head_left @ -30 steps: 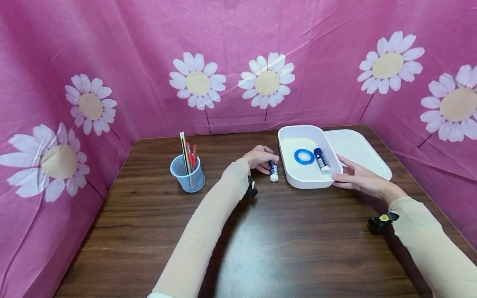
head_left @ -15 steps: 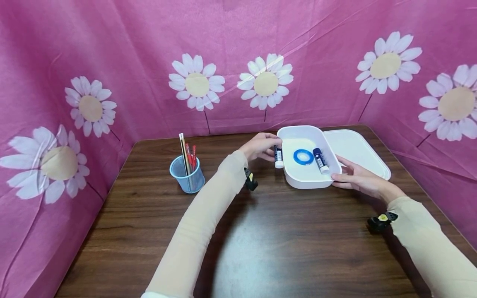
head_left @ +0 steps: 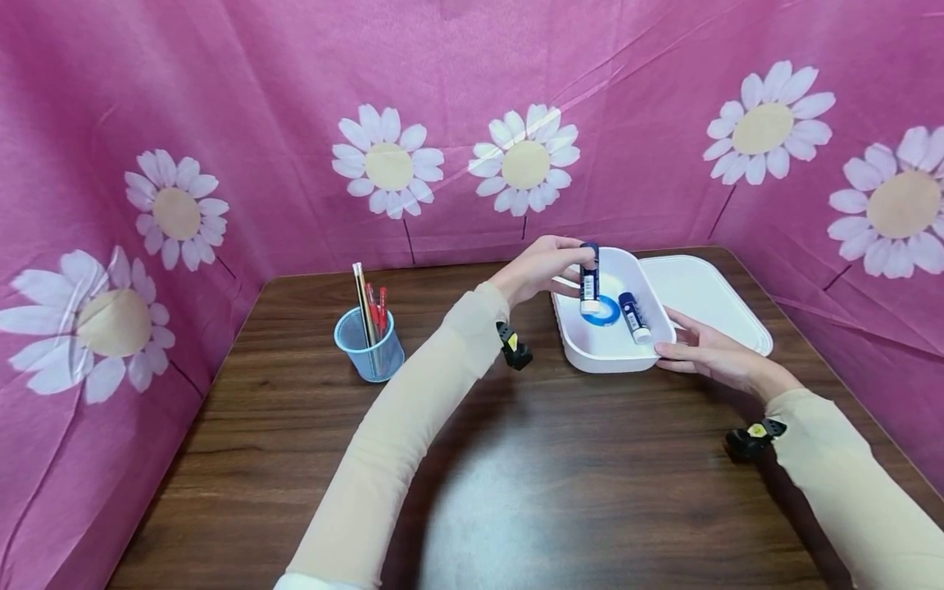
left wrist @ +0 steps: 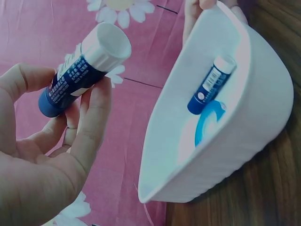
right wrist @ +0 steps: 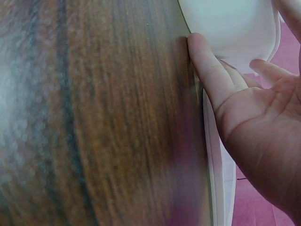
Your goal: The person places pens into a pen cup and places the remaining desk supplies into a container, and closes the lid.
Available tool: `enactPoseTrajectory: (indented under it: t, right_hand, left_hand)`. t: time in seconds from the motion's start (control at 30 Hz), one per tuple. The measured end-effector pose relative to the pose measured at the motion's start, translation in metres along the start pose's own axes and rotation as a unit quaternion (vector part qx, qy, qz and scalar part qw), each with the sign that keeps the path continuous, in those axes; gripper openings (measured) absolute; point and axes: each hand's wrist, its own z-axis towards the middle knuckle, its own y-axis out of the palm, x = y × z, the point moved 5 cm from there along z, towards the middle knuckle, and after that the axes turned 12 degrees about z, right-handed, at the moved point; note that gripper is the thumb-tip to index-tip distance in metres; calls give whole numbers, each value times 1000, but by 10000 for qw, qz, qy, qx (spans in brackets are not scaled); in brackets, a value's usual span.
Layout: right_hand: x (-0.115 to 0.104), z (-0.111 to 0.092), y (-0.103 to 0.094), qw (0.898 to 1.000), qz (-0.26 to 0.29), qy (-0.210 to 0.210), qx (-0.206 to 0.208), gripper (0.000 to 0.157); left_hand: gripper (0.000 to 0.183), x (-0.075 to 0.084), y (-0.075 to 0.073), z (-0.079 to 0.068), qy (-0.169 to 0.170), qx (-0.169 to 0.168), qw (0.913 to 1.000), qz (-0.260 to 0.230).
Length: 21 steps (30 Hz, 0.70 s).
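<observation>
My left hand [head_left: 542, 266] holds a dark blue glue stick [head_left: 590, 283] with a white end, pinched between thumb and fingers over the white plastic box [head_left: 586, 360]. In the left wrist view the glue stick [left wrist: 77, 70] tilts, white end up, beside the box's open top. Inside the box lie a second glue stick [head_left: 634, 318] and a blue tape roll [head_left: 609, 311], which the held stick partly covers in the head view. My right hand [head_left: 708, 352] rests against the box's near right corner; in the right wrist view its fingers [right wrist: 211, 70] lie straight along the outer wall.
A flat white lid [head_left: 708, 295] lies on the wooden table [head_left: 560, 475] to the right of the box. At the left stands a light blue mesh cup [head_left: 372, 360] with pencils [head_left: 363, 299] and red pens [head_left: 383, 307]. A pink flowered cloth [head_left: 457, 65] hangs behind.
My left hand has lifted the glue stick from the table left of the box and carried it up and right, over the box. The right hand stays at the box corner.
</observation>
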Motion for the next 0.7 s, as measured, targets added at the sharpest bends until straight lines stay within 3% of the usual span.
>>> enactPoseTrajectory:
  t: [0.43,0.53,0.7]
  right_hand:
    - [0,0,-4,9999,-8,69,125,91]
    - [1,0,-4,9999,-12,35,126,91]
    - [2,1,-4,9999,5,-14,106,91]
  left_hand:
    - [23,22,7,17,100,113,9997,-209]
    - [27,26,7,19,72,166,9998,42]
    - [38,24,4,22,-128,210,9959,875]
